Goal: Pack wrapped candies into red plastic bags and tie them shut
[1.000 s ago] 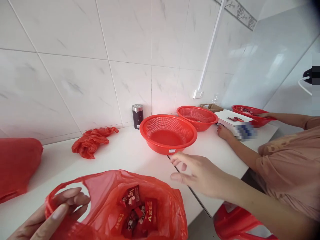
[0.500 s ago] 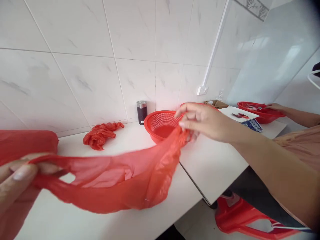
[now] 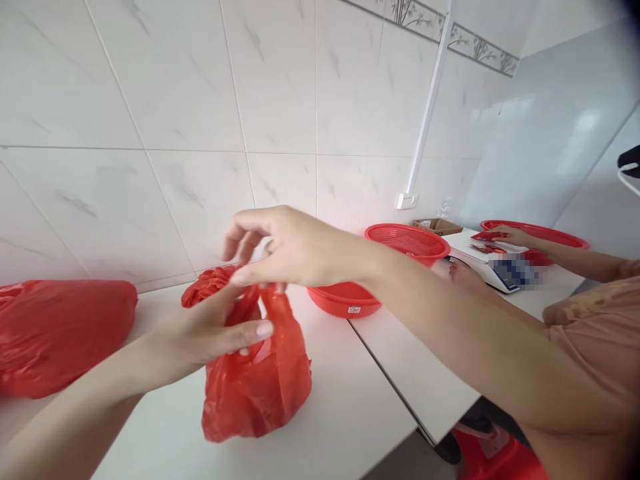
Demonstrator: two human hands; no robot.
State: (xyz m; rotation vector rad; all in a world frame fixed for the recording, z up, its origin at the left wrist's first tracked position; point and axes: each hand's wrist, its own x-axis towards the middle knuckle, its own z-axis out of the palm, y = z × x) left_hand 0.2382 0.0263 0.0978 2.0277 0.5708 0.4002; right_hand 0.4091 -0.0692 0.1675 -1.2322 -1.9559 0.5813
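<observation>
A red plastic bag (image 3: 255, 387) hangs bunched just above the white counter (image 3: 345, 413), its neck gathered between my two hands. My left hand (image 3: 210, 330) grips the bag's top from the left, thumb stretched along the neck. Above it, my right hand (image 3: 285, 247) pinches the bag's handles with thumb and fingertips while its other fingers curl loose. What the bag contains is hidden.
A full red bag (image 3: 60, 333) lies at the far left and a crumpled one (image 3: 205, 283) by the wall. Two red colander baskets (image 3: 407, 240) stand behind my right arm. A seated co-worker's hands (image 3: 510, 235) rest at a scale (image 3: 493, 267) and a third basket.
The bag was open showing red packets, then stretched wide between my hands; now both hands have come together and gathered its top closed. My view has swung left.
</observation>
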